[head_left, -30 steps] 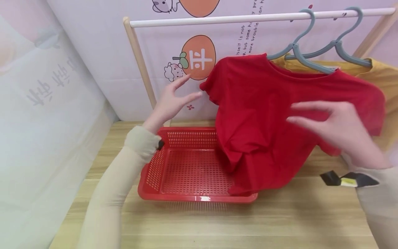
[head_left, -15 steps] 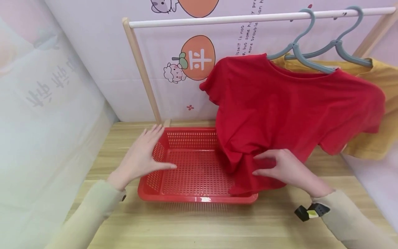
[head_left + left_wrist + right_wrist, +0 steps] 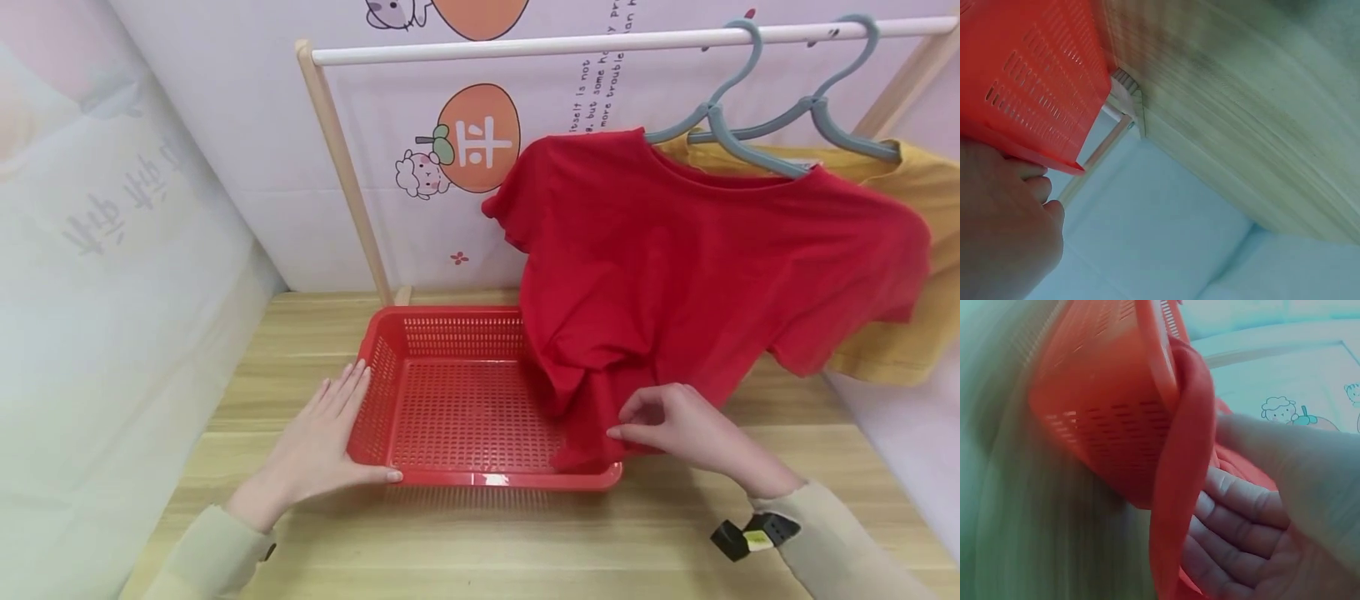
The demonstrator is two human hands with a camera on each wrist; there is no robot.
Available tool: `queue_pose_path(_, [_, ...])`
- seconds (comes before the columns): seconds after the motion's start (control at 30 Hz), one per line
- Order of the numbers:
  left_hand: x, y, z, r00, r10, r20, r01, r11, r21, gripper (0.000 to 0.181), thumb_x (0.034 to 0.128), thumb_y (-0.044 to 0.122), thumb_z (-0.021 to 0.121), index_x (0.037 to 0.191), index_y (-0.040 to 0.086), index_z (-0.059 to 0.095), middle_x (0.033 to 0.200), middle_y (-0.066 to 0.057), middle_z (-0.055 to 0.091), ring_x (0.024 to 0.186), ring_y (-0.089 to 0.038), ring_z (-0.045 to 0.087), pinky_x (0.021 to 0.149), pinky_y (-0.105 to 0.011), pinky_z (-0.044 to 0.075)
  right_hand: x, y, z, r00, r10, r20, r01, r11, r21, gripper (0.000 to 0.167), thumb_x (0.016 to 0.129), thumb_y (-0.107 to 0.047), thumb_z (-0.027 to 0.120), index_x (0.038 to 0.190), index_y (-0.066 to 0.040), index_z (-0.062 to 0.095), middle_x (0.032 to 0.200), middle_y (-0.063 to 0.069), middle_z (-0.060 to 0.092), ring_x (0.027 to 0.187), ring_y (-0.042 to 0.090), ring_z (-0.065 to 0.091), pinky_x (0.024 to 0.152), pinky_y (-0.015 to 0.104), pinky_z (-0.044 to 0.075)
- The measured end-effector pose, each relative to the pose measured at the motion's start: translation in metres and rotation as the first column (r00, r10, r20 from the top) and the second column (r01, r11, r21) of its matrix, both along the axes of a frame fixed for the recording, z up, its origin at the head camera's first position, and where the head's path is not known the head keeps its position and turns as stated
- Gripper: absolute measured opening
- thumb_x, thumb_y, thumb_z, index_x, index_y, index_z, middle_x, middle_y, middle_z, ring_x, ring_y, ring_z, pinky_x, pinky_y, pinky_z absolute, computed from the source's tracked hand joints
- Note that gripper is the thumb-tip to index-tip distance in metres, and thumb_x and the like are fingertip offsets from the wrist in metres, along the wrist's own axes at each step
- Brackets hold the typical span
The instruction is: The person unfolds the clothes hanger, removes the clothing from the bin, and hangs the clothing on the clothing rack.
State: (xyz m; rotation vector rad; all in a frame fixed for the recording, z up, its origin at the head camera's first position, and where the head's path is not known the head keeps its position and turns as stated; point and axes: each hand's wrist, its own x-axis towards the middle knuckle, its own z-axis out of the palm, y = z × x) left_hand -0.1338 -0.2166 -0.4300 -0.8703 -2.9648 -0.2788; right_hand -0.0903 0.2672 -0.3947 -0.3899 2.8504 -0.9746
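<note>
A red T-shirt (image 3: 660,233) hangs on a blue-grey hanger (image 3: 720,125), its lower part draped into a red plastic basket (image 3: 480,478) and over the right end. My right hand (image 3: 686,429) pinches a fold of the shirt beside the basket's front right corner. In the right wrist view the right hand's fingers (image 3: 1235,506) lie against the cloth, fingertips partly hidden behind it. My left hand (image 3: 307,454) rests at the basket's front left corner, fingers straight along the left rim and thumb on the front rim. The left wrist view shows the fingers (image 3: 1038,187) just under the rim.
A mustard yellow shirt (image 3: 892,337) hangs behind the red one on a second hanger (image 3: 855,137). Both hang from a white rail (image 3: 525,52) on a wooden frame (image 3: 341,167). Walls rise at the back and left of the wood-grain table (image 3: 480,550).
Both hands have come down from higher up. The left moved to the basket's front left corner; the right moved left and down onto the shirt. The basket has not moved.
</note>
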Motion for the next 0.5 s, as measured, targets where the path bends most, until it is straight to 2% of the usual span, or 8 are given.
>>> queue_pose_path(0.13, [0.002, 0.0, 0.001, 1.0, 0.009, 0.024, -0.009, 1.0, 0.006, 0.142, 0.0664, 0.095, 0.057, 0.161, -0.001, 0.012, 0.168, -0.016, 0.012, 0.154, -0.03, 0.007, 0.122, -0.05, 0.014, -0.001, 0.002, 0.0, 0.999, 0.034, 0.006, -0.034, 0.999, -0.015, 0.011, 0.088, -0.027, 0.083, 0.082, -0.023, 0.074, 0.072, -0.015, 0.065, 0.066, 0.009, 0.056, 0.058, 0.026, 0.048])
queue_pose_path(0.3, [0.002, 0.0, 0.002, 0.999, 0.016, 0.033, -0.017, 1.0, 0.006, 0.143, 0.0655, 0.096, 0.057, 0.161, -0.001, 0.011, 0.168, -0.016, 0.012, 0.154, -0.029, 0.006, 0.122, -0.05, 0.014, -0.004, 0.003, 0.003, 0.996, 0.079, -0.047, -0.08, 0.997, -0.015, 0.012, 0.089, -0.017, 0.082, 0.083, -0.022, 0.073, 0.075, -0.016, 0.064, 0.065, 0.007, 0.055, 0.059, 0.025, 0.048])
queue_pose_path(0.37, [0.002, 0.0, 0.003, 0.999, 0.014, 0.032, -0.015, 1.0, 0.007, 0.144, 0.0653, 0.096, 0.056, 0.161, -0.001, 0.011, 0.168, -0.017, 0.012, 0.154, -0.03, 0.007, 0.122, -0.05, 0.014, -0.007, 0.006, 0.007, 0.993, 0.084, -0.083, -0.086, 0.996, -0.021, 0.011, 0.089, -0.014, 0.081, 0.084, -0.02, 0.073, 0.076, -0.016, 0.065, 0.066, 0.006, 0.057, 0.061, 0.025, 0.05])
queue_pose_path(0.5, [0.002, 0.0, 0.003, 0.999, 0.013, 0.034, -0.013, 1.0, 0.006, 0.144, 0.0651, 0.096, 0.056, 0.161, -0.001, 0.012, 0.168, -0.016, 0.012, 0.154, -0.031, 0.008, 0.122, -0.05, 0.014, -0.012, 0.019, 0.025, 0.985, 0.047, -0.167, -0.047, 0.999, 0.001, 0.009, 0.089, -0.011, 0.08, 0.087, -0.018, 0.075, 0.079, -0.014, 0.068, 0.071, 0.007, 0.062, 0.065, 0.024, 0.052])
